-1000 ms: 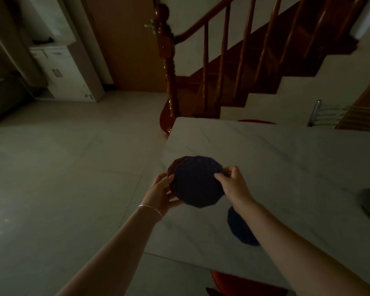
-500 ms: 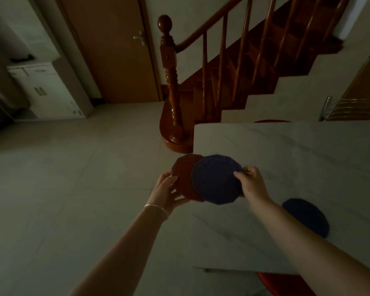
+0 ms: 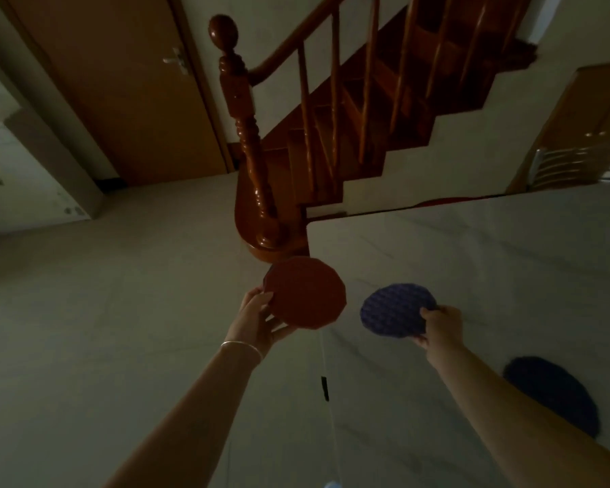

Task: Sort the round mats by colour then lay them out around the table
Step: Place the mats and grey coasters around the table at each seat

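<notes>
My left hand (image 3: pixel 257 317) grips a round red-brown mat (image 3: pixel 305 292) by its lower left edge, held over the table's left edge. To its right, my right hand (image 3: pixel 437 327) pinches a round blue woven mat (image 3: pixel 395 315) just above the white marble table (image 3: pixel 490 262). A second dark blue mat (image 3: pixel 557 392) lies flat on the table at the right, partly behind my right forearm. Whether more mats sit under the red-brown one I cannot tell.
A wooden staircase with a turned newel post (image 3: pixel 250 142) stands just beyond the table's far left corner. A wooden door (image 3: pixel 120 86) is behind it, a white cabinet (image 3: pixel 22 177) at far left. A metal chair back (image 3: pixel 574 167) rises at the table's far side.
The blue mat, first stacked on the red-brown one, has been drawn off to the right by my right hand. The two mats are now apart, and the view has swung left.
</notes>
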A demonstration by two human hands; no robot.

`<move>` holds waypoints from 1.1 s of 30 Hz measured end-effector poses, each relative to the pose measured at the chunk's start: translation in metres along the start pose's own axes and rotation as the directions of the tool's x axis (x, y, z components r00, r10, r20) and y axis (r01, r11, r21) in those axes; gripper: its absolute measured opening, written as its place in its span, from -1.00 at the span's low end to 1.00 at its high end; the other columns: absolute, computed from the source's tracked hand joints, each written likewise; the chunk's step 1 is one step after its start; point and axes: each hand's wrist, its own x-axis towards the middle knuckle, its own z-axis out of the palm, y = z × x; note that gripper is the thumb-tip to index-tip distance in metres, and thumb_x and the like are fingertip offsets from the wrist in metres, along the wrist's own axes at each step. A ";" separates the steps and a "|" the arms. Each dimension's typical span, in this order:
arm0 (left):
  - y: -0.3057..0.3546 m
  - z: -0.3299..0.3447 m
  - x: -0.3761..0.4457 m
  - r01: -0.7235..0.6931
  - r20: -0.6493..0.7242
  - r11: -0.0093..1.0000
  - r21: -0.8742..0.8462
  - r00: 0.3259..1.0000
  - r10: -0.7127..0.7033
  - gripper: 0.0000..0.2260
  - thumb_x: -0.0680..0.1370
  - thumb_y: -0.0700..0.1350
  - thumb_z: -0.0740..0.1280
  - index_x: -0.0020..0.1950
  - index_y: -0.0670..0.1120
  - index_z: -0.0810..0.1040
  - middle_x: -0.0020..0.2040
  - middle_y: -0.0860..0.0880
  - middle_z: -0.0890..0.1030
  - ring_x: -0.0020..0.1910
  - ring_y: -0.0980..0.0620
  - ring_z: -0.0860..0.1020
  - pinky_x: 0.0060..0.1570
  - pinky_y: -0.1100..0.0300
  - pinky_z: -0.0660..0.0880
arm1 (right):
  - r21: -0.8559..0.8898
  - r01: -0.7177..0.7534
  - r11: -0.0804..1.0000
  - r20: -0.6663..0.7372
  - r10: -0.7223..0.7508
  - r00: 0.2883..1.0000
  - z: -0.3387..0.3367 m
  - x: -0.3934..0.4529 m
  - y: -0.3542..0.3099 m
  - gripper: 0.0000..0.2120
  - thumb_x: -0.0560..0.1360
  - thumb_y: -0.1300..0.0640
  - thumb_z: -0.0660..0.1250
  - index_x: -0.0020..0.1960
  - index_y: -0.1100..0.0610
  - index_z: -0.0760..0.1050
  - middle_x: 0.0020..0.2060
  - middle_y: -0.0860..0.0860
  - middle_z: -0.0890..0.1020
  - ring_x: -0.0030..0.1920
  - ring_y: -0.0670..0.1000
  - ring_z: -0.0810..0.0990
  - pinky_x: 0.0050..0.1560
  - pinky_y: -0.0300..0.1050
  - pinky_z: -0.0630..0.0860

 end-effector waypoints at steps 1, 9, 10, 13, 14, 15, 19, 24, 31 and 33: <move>0.006 0.005 0.011 0.004 0.016 1.000 0.006 1.000 -0.004 -0.91 0.54 -0.19 0.25 -0.07 0.01 0.45 -0.02 -0.15 0.55 -0.09 -0.16 0.58 -0.29 -0.04 0.61 | 0.031 -0.045 0.999 0.010 0.045 0.999 0.003 0.005 0.006 -0.71 0.54 0.34 0.19 0.25 0.37 0.37 0.21 0.32 0.50 0.12 0.32 0.55 -0.04 0.17 0.52; 0.021 0.048 0.093 0.139 0.131 0.987 0.079 0.980 -0.149 -0.90 0.52 -0.19 0.26 -0.05 0.01 0.46 0.02 -0.13 0.55 -0.05 -0.17 0.58 -0.30 -0.04 0.61 | 0.114 -0.160 0.980 -0.038 0.166 0.985 0.030 0.025 0.027 -0.80 0.51 0.36 0.21 0.13 0.30 0.41 0.13 0.28 0.53 -0.02 0.28 0.59 -0.23 0.08 0.57; 0.021 0.052 0.103 0.162 0.145 0.982 0.098 0.974 -0.176 -0.89 0.52 -0.19 0.27 -0.02 0.02 0.47 0.04 -0.13 0.55 -0.03 -0.17 0.57 -0.30 -0.04 0.61 | 0.135 -0.163 0.977 -0.049 0.171 0.984 0.033 0.026 0.029 -0.83 0.51 0.37 0.21 0.10 0.28 0.42 0.11 0.27 0.54 -0.05 0.27 0.59 -0.25 0.07 0.58; 0.022 0.064 0.132 0.227 0.183 0.958 0.176 0.949 -0.258 -0.82 0.50 -0.19 0.28 0.06 0.03 0.47 0.07 -0.13 0.55 0.00 -0.17 0.56 -0.30 -0.02 0.61 | 0.200 -0.155 0.967 -0.109 0.179 0.978 0.042 0.026 0.043 -0.83 0.52 0.37 0.21 0.08 0.26 0.45 0.06 0.22 0.54 -0.06 0.23 0.60 -0.22 0.06 0.60; 0.024 0.067 0.141 0.243 0.194 0.947 0.208 0.939 -0.284 -0.81 0.49 -0.18 0.28 0.06 0.04 0.48 0.07 -0.13 0.55 0.00 -0.17 0.56 -0.31 -0.02 0.60 | 0.210 -0.146 0.967 -0.137 0.177 0.975 0.047 0.024 0.048 -0.86 0.51 0.38 0.22 0.05 0.26 0.46 0.03 0.21 0.55 -0.07 0.22 0.61 -0.26 0.03 0.62; 0.025 0.070 0.150 0.257 0.207 0.937 0.237 0.929 -0.308 -0.80 0.48 -0.18 0.29 0.06 0.04 0.49 0.08 -0.14 0.55 0.00 -0.17 0.56 -0.31 -0.02 0.60 | 0.210 -0.133 0.969 -0.167 0.169 0.971 0.051 0.022 0.053 -0.88 0.51 0.38 0.22 -0.01 0.25 0.48 0.00 0.21 0.56 -0.08 0.20 0.63 -0.33 -0.02 0.62; 0.035 0.080 0.177 0.289 0.281 0.883 0.371 0.871 -0.403 -0.78 0.48 -0.19 0.31 0.09 0.03 0.48 0.13 -0.15 0.55 0.05 -0.19 0.54 -0.31 -0.01 0.61 | 0.092 -0.083 0.992 -0.312 0.108 0.944 0.067 0.010 0.075 -0.90 0.48 0.35 0.24 -0.07 0.19 0.45 -0.02 0.23 0.59 -0.13 0.15 0.64 -0.34 -0.03 0.63; 0.050 0.082 0.192 0.274 0.336 0.806 0.524 0.803 -0.491 -0.77 0.51 -0.17 0.29 0.13 0.06 0.47 0.13 -0.13 0.55 0.05 -0.17 0.55 -0.25 0.00 0.57 | -0.415 -0.144 0.898 -0.404 -0.040 0.914 0.080 -0.011 0.092 -0.71 0.49 0.11 0.29 0.12 0.22 0.33 0.00 0.20 0.58 -0.08 0.17 0.58 -0.16 -0.01 0.48; 0.040 0.088 0.200 0.284 0.360 0.743 0.606 0.735 -0.575 -0.78 0.49 -0.17 0.31 0.10 0.06 0.55 0.14 -0.16 0.56 0.08 -0.21 0.56 -0.31 -0.01 0.61 | -0.589 -0.165 0.791 -0.449 -0.151 0.881 0.094 -0.024 0.104 -0.65 0.51 0.14 0.24 0.28 0.15 0.38 0.15 0.10 0.51 0.03 0.10 0.57 -0.07 -0.08 0.45; 0.034 0.090 0.199 0.285 0.370 0.736 0.614 0.719 -0.588 -0.79 0.49 -0.17 0.31 0.07 0.06 0.56 0.13 -0.16 0.57 0.06 -0.22 0.57 -0.31 -0.01 0.61 | -0.663 -0.161 0.731 -0.452 -0.220 0.865 0.096 -0.025 0.109 -0.55 0.50 0.12 0.26 0.36 0.10 0.30 0.19 0.09 0.46 0.11 0.10 0.52 0.00 -0.05 0.48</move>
